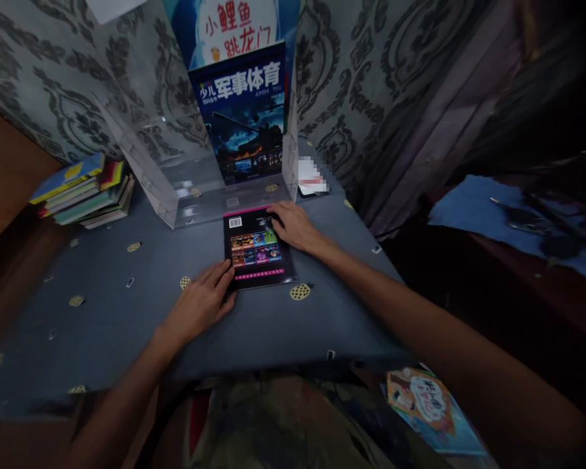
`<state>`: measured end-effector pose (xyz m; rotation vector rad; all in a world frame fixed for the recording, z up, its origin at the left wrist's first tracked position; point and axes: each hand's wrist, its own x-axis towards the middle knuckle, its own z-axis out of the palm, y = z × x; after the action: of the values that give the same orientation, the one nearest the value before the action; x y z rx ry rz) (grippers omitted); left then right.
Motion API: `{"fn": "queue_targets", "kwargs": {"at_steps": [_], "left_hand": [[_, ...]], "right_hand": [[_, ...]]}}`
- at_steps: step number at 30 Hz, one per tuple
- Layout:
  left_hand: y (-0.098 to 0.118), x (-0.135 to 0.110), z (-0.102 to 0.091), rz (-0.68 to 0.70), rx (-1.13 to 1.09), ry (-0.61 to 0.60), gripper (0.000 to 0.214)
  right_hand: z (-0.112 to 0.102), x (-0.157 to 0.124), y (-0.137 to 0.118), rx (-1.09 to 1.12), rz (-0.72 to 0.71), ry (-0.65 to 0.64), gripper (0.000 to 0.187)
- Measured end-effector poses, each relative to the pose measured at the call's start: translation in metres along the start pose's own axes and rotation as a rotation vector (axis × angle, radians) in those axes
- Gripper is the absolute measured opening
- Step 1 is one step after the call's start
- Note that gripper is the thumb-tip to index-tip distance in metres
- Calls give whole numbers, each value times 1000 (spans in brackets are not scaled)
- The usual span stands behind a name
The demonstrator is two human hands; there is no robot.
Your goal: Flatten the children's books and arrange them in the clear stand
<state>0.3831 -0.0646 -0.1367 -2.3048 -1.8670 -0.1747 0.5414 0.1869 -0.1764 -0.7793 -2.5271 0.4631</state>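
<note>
Corner of a room, apparently in a home, furnished with soft household textiles and children's reading.
The domestic character shows in the pineapple-print tablecloth (127, 326) over the table, the damask-patterned wall covering (342, 71) behind it, and the pale drape (405, 137) hanging at right. A stack of thin books (85, 192) lies at the table's left edge; a clear stand (149, 176) bears a children's encyclopedia volume (248, 130) and a carp storybook (239, 26). A rumpled blue cloth (473, 218) lies beyond, at right.

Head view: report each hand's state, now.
Left hand: open, at the lower left edge of the black book.
Right hand: open, on its upper right corner.
</note>
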Motion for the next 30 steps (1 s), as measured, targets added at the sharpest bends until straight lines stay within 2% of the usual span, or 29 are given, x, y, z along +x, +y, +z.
{"fn": "queue_targets", "kwargs": {"at_steps": [4,9,11,13,15,18,20,23,26,30], "left_hand": [[-14,-12,-8,10,34,-37,42],[-63,-38,-18,-20,62,-125,45],[-81,-42,-22,-89,129,-154,46],[-88,-38,-27,-189,208,-142,47],[-81,-25,-30,-269,233,-94,46],[-45,6,-28,-301,66,-5,36],[-14,27,-21,-249,-22,45,35],[22,50,-7,-139,62,68,40],[35,60,3,-136,157,28,36],[31,63,7,-165,178,-26,25]], "right_hand": [[-6,-14,-16,-39,4,3,32],[-13,-48,-43,-11,-44,32,32],[-16,-58,-51,46,-68,17,31],[-18,-62,-55,155,-57,-7,30],[-19,-59,-55,304,3,-24,29],[-17,-47,-47,502,103,2,28],[-14,-37,-39,581,135,44,27],[-5,-26,-29,650,162,111,25],[6,-23,-24,710,178,180,23],[12,-29,-23,733,154,215,25]]}}
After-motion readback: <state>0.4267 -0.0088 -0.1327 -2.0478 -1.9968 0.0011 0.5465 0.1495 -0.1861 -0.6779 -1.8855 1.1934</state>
